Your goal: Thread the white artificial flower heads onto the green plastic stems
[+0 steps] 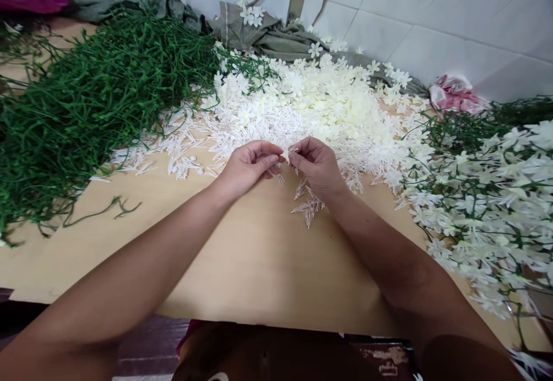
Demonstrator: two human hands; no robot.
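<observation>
Over the middle of the brown tabletop, my left hand (253, 165) and my right hand (318, 165) almost meet at the fingertips. Both are closed in a pinch on a small white artificial flower piece (286, 153); the fingers partly cover it, and its exact shape is hard to make out. Just beyond them lies a heap of thin white plastic stem pieces (254, 128). A small cluster of the same white sticks (309, 208) rests below my right hand. Behind is a pile of loose cream-white artificial flower heads (332, 93).
A large heap of green plastic stems (108, 76) covers the left side. Assembled white flowers on green stems (488, 197) pile up at the right. Grey-green cloth (268, 35) and a pink-and-white bundle (458, 94) lie along the tiled wall (415, 1).
</observation>
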